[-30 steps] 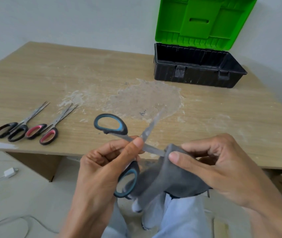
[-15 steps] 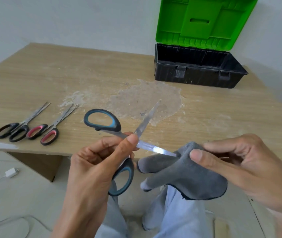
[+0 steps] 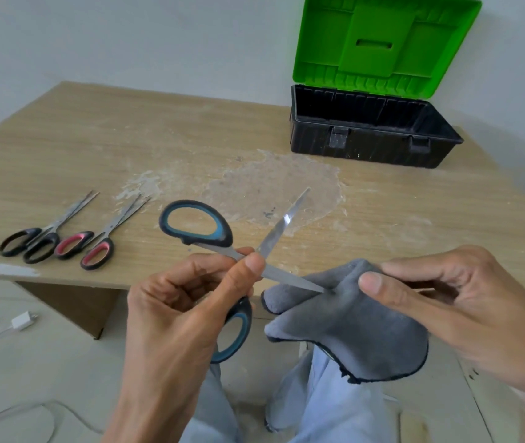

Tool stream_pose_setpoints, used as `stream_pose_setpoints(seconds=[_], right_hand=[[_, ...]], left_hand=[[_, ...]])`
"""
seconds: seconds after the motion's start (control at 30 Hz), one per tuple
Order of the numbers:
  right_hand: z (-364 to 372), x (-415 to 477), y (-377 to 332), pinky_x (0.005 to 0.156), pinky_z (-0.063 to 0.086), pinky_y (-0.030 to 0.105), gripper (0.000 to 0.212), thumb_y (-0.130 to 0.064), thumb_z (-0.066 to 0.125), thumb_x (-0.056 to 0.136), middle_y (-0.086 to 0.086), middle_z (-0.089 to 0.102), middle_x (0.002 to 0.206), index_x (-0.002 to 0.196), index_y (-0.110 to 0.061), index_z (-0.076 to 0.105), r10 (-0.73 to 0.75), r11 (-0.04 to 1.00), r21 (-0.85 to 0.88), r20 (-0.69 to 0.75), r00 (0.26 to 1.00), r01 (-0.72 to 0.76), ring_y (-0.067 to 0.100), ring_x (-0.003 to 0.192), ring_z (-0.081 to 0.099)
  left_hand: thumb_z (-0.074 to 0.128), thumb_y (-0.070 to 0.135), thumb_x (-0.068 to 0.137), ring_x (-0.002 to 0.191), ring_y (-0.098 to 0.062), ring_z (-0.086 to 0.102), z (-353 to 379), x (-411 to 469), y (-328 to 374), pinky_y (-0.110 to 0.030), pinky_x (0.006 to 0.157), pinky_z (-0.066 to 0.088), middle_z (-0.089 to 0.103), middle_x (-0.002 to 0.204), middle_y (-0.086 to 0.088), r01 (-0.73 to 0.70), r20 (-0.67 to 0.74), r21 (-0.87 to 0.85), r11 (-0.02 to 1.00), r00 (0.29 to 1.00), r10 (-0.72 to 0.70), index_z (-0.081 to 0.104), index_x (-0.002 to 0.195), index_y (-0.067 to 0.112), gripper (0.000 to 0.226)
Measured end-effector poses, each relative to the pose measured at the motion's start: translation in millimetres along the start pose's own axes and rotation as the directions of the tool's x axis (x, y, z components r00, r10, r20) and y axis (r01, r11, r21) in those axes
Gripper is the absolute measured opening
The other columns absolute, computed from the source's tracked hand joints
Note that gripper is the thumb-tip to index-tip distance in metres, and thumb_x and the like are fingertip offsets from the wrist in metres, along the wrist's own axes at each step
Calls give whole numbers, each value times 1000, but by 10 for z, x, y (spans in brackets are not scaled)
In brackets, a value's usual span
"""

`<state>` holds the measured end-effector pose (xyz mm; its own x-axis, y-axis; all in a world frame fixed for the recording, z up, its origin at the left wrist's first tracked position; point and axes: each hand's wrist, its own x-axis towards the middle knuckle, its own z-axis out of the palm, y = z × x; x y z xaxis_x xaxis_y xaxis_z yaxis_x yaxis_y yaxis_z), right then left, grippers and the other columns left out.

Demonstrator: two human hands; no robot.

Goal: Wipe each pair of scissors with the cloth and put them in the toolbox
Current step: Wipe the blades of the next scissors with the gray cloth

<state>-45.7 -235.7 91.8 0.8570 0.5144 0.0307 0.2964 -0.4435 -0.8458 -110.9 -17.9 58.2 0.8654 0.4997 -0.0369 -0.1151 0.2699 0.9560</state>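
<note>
My left hand [image 3: 187,302] pinches the blue-handled scissors [image 3: 219,238] near their pivot, blades spread wide. One blade points up over the table; the tip of the other lies in a fold of the grey cloth [image 3: 350,327]. My right hand [image 3: 440,295] grips that cloth, thumb pressing it at the blade tip. On the table's left lie black-handled scissors [image 3: 31,244] and red-handled scissors [image 3: 88,247], side by side. The black toolbox [image 3: 370,145] stands open at the far right, its green lid [image 3: 382,43] upright, its visible inside dark.
The wooden table [image 3: 127,148] has a pale scuffed patch in the middle. A white charger and cable [image 3: 23,321] lie on the floor at the left. My legs in light trousers [image 3: 312,398] are below my hands.
The cloth has slid along the lower blade from near the pivot out to its tip, as my right hand drew away to the right. My left hand kept its hold.
</note>
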Motion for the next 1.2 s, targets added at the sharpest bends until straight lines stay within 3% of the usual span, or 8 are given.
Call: stream_pose_setpoints(seconds=[0.1,0.23,0.37,0.6,0.73,0.87,1.0,1.2], right_hand=[[-32,-34,20,52,43,21,35,-68,64,82,-12,62,57,87,-41,85,3,1000,-11,6,1000,-3,1,52,51],[-91,-43,11,53,41,44,43,-70,64,84,11,57,60,83,-33,85,27,999,-26,4,1000,-26,34,57,48],[-82,-53,-70,60,51,40,35,-67,64,85,6,69,70,87,-40,85,45,999,9,19,999,-45,32,67,65],[-33,15,-53,54,45,33,38,-67,64,85,1,63,64,82,-35,85,8,1000,3,4,1000,-8,26,58,56],[-86,-11,-103,67,63,56,31,-64,67,86,3,74,75,90,-39,85,-12,1000,12,-66,998,13,38,72,69],[8,57,-116,55,47,31,45,-64,62,91,2,66,69,89,-25,85,-72,996,-53,40,997,74,22,59,59],[161,120,-149,76,60,31,29,-55,66,91,-13,81,90,100,-36,86,-66,998,1,80,995,66,5,84,76],[236,214,-61,56,47,41,40,-62,70,88,12,73,69,86,-25,85,-56,998,24,43,997,56,37,62,64]], left_hand=[[80,22,61,58,-8,64,-13,0,1,-13,54,49,77,72,-4,-20,-9,20,1000,1000,20,77,65,10,13],[80,24,60,62,-8,67,-12,7,31,-13,56,51,79,80,-3,-48,-21,34,998,999,48,78,65,13,12],[81,22,60,62,-7,67,17,-13,28,-13,56,50,78,74,-2,-73,-8,50,996,997,73,77,63,13,10],[81,22,58,58,-8,63,43,-50,12,-15,55,49,73,64,-3,-50,42,14,999,998,49,77,63,12,12],[81,20,59,58,-10,63,19,-38,25,-16,54,49,73,65,-6,-53,42,-9,999,998,53,76,65,7,15],[89,18,53,58,-16,66,93,-60,-9,-21,58,53,72,63,-11,-57,97,17,998,994,55,76,64,7,21],[82,22,54,55,-16,63,122,-68,-2,-21,54,53,70,60,-12,8,75,-53,999,997,-4,75,60,10,15],[81,23,54,54,-17,60,71,-38,-44,-23,52,51,68,62,-11,172,32,-144,975,985,-169,74,63,8,19]])
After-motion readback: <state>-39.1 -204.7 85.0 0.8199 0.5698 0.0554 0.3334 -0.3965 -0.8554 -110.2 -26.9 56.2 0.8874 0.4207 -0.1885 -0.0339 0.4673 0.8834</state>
